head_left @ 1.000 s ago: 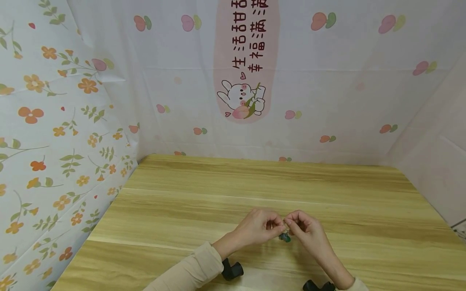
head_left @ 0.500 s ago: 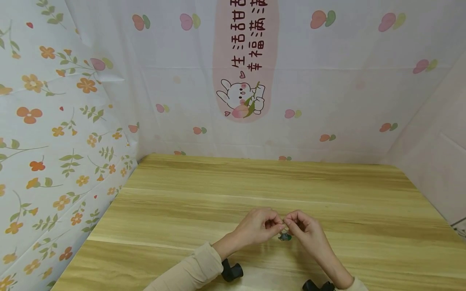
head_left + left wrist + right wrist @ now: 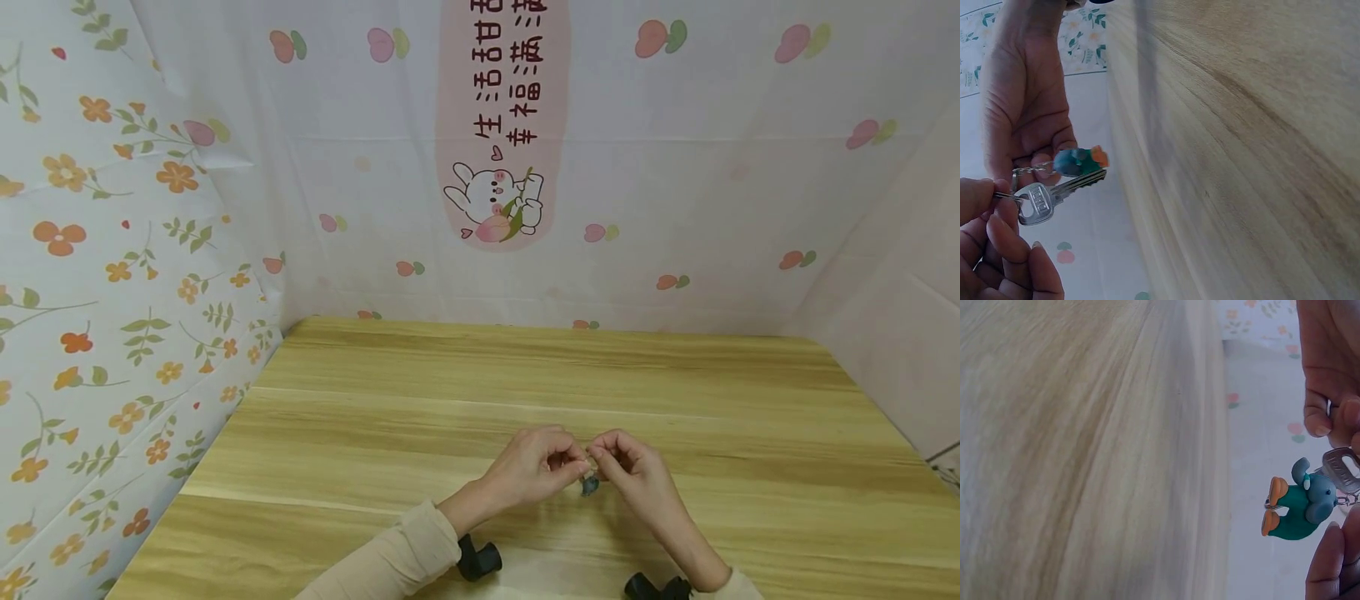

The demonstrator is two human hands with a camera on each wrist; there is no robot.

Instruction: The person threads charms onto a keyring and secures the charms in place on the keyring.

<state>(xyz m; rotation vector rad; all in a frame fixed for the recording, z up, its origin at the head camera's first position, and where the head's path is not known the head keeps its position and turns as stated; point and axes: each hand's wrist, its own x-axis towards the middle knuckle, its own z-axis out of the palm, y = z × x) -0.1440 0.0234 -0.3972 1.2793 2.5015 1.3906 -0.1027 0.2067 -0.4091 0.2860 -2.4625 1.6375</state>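
Note:
My left hand (image 3: 528, 465) and right hand (image 3: 637, 473) meet above the table, pinching a small keychain between their fingertips. A silver key (image 3: 1038, 205) hangs from a metal ring (image 3: 1007, 195) held at the fingertips. Beside the key, a short chain (image 3: 1034, 168) carries an elephant charm (image 3: 1300, 509), with a grey head, green body and orange feet. The charm dangles free under the fingers, clear of the tabletop. Fingers cover part of the ring, so I cannot tell exactly how the key sits on it.
The wood-grain table (image 3: 375, 433) extends around both hands. Black devices (image 3: 480, 560) sit by the two wrists. Behind the table hangs a white printed cloth (image 3: 360, 192), and a flowered cloth (image 3: 150, 333) stands along the left side.
The dangling charm has turned, showing grey-blue now where green showed before. Both hands keep their pinch in nearly the same place.

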